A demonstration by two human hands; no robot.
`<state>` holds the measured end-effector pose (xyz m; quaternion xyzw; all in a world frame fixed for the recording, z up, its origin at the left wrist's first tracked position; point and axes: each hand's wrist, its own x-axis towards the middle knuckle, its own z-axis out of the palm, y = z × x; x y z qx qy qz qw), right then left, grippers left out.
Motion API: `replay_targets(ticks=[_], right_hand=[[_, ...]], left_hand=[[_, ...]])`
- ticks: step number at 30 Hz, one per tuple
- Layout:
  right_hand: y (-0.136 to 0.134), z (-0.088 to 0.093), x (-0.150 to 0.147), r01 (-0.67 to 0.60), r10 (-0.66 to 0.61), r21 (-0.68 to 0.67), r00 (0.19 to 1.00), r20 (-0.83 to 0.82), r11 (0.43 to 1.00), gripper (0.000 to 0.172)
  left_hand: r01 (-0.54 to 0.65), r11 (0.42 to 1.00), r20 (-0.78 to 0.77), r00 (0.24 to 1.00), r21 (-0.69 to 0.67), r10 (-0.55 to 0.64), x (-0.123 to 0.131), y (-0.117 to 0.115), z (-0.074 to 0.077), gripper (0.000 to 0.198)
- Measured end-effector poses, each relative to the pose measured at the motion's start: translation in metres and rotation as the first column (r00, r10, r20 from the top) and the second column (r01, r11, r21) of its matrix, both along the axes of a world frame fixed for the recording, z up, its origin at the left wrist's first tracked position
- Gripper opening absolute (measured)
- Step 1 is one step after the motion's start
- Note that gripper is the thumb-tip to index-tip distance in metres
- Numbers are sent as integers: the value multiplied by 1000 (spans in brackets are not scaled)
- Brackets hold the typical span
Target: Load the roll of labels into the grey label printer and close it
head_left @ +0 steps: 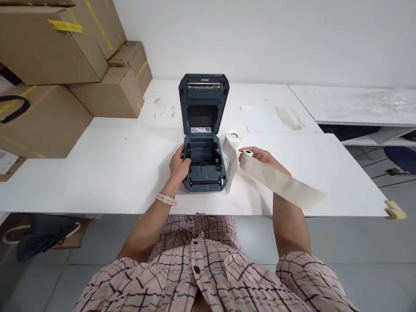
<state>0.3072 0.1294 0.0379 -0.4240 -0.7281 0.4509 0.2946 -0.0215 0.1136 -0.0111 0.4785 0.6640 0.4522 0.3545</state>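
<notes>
A dark label printer stands on the white table with its lid raised and an open bay inside. My left hand grips the printer's left side, thumb over the edge. To the right of the printer my right hand holds a small roll, from which a long pale strip trails to the right over my forearm. Between the printer and that hand, a second white roll rests on the table, its loose strip curling toward the front edge.
Cardboard boxes are stacked at the left of the table. Behind the rolls lie a white sheet and a pale scrap. Clear plastic lies at the back right. A yellowish piece covers the table's right corner.
</notes>
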Motion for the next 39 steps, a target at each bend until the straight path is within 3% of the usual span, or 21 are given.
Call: replay_targets(ticks=[3, 5, 9, 11, 13, 17, 20, 23, 29, 39], right_hand=[[-1, 38, -43, -229, 219, 170, 973, 76, 958, 51], [7, 49, -81, -343, 279, 276, 929, 244, 898, 44], [26, 38, -146, -440, 196, 253, 748, 634, 862, 45], [31, 27, -161, -452, 179, 195, 660, 729, 870, 43], [31, 20, -164, -451, 179, 176, 639, 748, 875, 45], [14, 11, -150, -373, 88, 310, 751, 655, 875, 46], [-15, 3, -138, -265, 11, 403, 846, 533, 876, 35], [-47, -8, -134, -154, -58, 472, 913, 405, 868, 39], [-84, -28, -139, -12, -159, 527, 947, 279, 850, 40], [-87, -31, -137, -7, -125, 498, 965, 231, 867, 37]], left_hand=[[19, 999, -6, 1000, 34, -19, 1, 0, 1, 77], [28, 998, -3, 1000, 51, -28, 1, 0, 1, 78], [22, 999, 13, 1000, 32, -22, 1, 1, -1, 80], [10, 1000, 24, 1000, 16, -10, 1, 2, -3, 79], [0, 1000, 48, 999, 16, -1, 2, 3, -5, 79], [7, 997, 155, 988, 80, -19, 5, 1, -5, 78], [24, 996, 263, 964, 91, -48, 7, -3, -1, 78], [55, 996, 316, 946, 65, -73, 8, -6, 3, 78], [80, 993, 297, 949, 85, -102, 8, -5, 2, 77], [82, 993, 352, 930, 83, -106, 6, -2, 2, 79]])
